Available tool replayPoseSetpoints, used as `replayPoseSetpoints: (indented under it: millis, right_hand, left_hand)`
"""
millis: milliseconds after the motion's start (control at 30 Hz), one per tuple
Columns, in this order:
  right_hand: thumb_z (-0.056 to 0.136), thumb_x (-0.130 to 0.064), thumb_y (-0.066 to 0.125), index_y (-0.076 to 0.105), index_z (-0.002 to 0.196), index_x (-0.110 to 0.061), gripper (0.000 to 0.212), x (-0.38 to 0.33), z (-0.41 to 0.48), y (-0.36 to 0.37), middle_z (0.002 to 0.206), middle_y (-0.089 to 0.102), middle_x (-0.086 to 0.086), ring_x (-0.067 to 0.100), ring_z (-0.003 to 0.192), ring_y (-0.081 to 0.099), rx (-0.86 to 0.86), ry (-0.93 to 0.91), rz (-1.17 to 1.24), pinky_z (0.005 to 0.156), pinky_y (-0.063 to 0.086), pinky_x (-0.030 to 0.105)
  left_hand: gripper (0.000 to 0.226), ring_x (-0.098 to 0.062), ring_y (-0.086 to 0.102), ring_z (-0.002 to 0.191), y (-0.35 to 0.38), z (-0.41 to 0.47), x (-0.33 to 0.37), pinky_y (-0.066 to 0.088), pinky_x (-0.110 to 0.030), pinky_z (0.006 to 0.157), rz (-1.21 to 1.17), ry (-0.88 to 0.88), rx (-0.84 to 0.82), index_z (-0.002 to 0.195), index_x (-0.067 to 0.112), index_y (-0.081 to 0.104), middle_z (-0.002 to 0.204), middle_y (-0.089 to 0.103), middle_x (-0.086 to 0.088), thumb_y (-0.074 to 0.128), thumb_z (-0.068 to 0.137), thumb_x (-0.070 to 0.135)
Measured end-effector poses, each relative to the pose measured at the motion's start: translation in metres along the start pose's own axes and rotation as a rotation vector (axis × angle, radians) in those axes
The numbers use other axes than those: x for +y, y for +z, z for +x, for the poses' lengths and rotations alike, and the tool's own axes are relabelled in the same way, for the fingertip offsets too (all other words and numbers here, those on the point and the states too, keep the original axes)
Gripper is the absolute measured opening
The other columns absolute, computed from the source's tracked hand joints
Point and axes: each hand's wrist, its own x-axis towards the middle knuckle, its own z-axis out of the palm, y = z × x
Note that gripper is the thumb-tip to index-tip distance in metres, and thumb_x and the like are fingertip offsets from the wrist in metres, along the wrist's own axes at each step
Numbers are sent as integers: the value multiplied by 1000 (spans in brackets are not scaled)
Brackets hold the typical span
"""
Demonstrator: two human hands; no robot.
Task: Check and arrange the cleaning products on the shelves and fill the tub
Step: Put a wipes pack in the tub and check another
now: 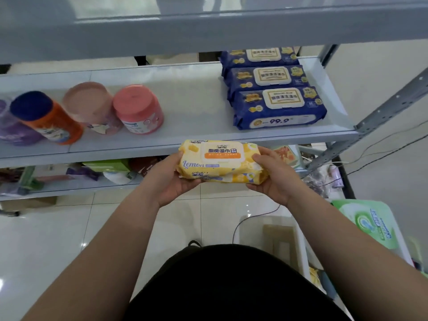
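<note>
- Yellow lemon wipes packs [220,161], apparently two stacked flat with the flip lid facing up, are held in the air just in front of the front lip of the middle shelf [196,107], not yet resting on it.
- Their long axis runs left to right, roughly parallel to the shelf edge. The left hand [172,181] takes the left short end and the right hand [275,179] the right short end.
- On each side the grip is closed round the stack, thumb on top and fingers curled beneath; neither hand carries anything else.
- The bare stretch of shelf lies straight ahead and a little above the stack, between the pink-lidded canister [137,110] on the left and the row of three blue wipes packs [278,107] on the right. Both hands are about equally near it, so a forward slide looks like the likely move.
- The gap looks wider than the stack, though the right end would pass near the front blue pack.
- The shelf is smooth pale metal with a raised front lip that the stack must clear.
- Further left on the shelf stand a pale pink canister [90,105], an orange canister [46,117] with a dark blue cap, and a purple container [11,130].
- A translucent tub [301,246] sits low on the right on the glossy tiled floor [58,239], with a green pack [368,223] just beside it.
</note>
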Motion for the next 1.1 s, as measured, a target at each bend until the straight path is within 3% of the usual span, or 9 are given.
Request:
replayPoseSetpoints:
  millis: [100,233,367,433,633,767,867,967,1100]
  right_hand:
    - [99,-15,64,60,131,-31,36,-4,15,25,125,67,9,33,101,70,41,-42,-45,70,60,43]
    - [101,-16,64,53,141,-35,45,-6,33,62,123,67,5,27,101,73,104,-111,-151,75,64,42]
    - [104,-23,59,37,154,-40,58,-13,51,89,138,56,-2,22,116,64,155,-214,-473,94,60,45]
    - [105,-24,55,28,159,-38,62,-20,62,98,142,52,-5,17,122,57,159,-250,-625,105,51,41]
    - [108,-23,45,5,165,-22,69,-45,105,115,150,48,10,25,118,53,144,-266,-1018,91,45,33]
    - [106,-21,44,26,156,-8,54,-46,144,117,136,57,27,39,117,61,228,-314,-1103,95,49,44]
    - [109,-16,36,33,153,-6,46,-44,162,113,153,30,40,46,129,53,179,-397,-1419,103,50,44]
    - [104,-24,48,15,162,-20,68,-41,175,112,159,31,23,35,134,49,95,-498,-1382,111,46,46]
    - [109,-24,41,-4,164,-23,71,-38,192,111,168,-12,24,41,157,2,129,-524,-1632,127,18,52]
  left_hand:
    - [36,-31,75,85,-17,13,19,62,-37,61,92,75,105,132,1,58,108,72,-19,49,107,26]
    - [28,-31,72,103,-30,30,32,62,-49,85,306,168,174,120,8,62,118,70,-18,43,100,6]
    - [45,-35,72,104,-42,44,40,62,-52,84,427,248,222,121,15,64,116,71,-13,54,77,19]
    - [40,-32,70,96,-42,50,44,63,-42,79,497,299,225,119,18,66,109,73,-11,54,80,18]
    - [39,-10,60,83,-29,75,54,44,-5,58,714,458,279,126,29,58,102,66,8,56,92,10]
    - [47,-9,59,102,-22,101,56,45,-22,88,856,577,308,133,25,53,119,62,11,63,89,13]
    - [61,-12,57,123,-21,121,54,48,-25,103,957,652,299,143,20,46,140,51,0,64,84,22]
    - [74,-31,15,154,-21,141,52,22,-44,125,1212,696,338,157,15,31,166,16,-15,61,89,22]
    - [88,-51,-12,151,-12,158,51,0,-56,123,1618,683,390,162,10,9,166,-8,-26,60,94,33]
